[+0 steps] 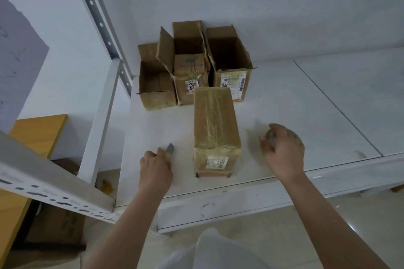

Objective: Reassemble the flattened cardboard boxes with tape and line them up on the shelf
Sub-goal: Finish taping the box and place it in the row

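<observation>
A taped-up cardboard box (215,129) stands on the white shelf (317,116), near its front edge, with a white label on its near face. Left of it, my left hand (156,165) grips a utility knife (170,148) with the blade pointing away from me. To the box's right, my right hand (283,150) holds a roll of clear tape (271,137) down on the shelf. Three open-topped boxes stand in a row at the back: a low one (156,85), a torn one (190,65) and a labelled one (229,61).
A white perforated shelf upright (98,19) rises at the left, and a perforated beam (50,183) crosses the lower left. A wooden board (39,135) and a cardboard box (59,225) on the floor lie left of the rack. A panel seam (336,107) crosses the shelf's right part.
</observation>
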A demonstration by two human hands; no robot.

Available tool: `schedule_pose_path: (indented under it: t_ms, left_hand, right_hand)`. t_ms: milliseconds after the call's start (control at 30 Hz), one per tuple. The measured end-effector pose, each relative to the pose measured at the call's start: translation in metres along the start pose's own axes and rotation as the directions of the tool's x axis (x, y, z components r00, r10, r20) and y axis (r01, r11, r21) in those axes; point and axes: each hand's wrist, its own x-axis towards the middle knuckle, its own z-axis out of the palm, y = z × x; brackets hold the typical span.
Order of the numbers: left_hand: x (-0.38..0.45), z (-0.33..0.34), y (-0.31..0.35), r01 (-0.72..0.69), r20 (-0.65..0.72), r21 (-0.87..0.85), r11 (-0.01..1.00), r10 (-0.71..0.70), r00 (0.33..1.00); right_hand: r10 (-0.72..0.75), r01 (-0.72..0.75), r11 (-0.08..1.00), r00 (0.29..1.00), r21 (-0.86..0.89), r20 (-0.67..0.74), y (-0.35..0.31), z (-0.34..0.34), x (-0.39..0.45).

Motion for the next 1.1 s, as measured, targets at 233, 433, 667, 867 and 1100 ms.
schedule_pose_path:
  t_ms: [233,433,667,867,1100]
  left_hand:
    - [-0.016,-0.062,0.037,-0.527,-0.434,-0.556,0.642,0.316,0.843]
    - [-0.034,-0.069,0.058,-0.61,-0.175,-0.481,0.63,0.613,0.771]
    - [-0.03,-0.072,0.053,-0.619,-0.093,-0.436,0.653,0.652,0.753]
    - [-0.035,-0.066,0.052,-0.664,-0.154,-0.409,0.626,0.67,0.726]
    - [-0.034,-0.066,0.046,-0.699,-0.096,-0.382,0.605,0.726,0.681]
  right_hand:
    - [-0.353,0.299,0.845,0.935,0.443,0.042,-0.071,-0.052,-0.012]
    - [-0.363,0.266,0.889,0.906,0.373,0.216,-0.081,-0.043,-0.024]
    - [-0.448,0.245,0.816,0.841,0.524,0.303,-0.072,-0.042,-0.019]
    - [-0.5,0.415,0.85,0.828,0.324,0.252,-0.07,-0.045,-0.02]
    - [-0.547,0.502,0.832,0.812,0.236,0.204,-0.068,-0.045,-0.026]
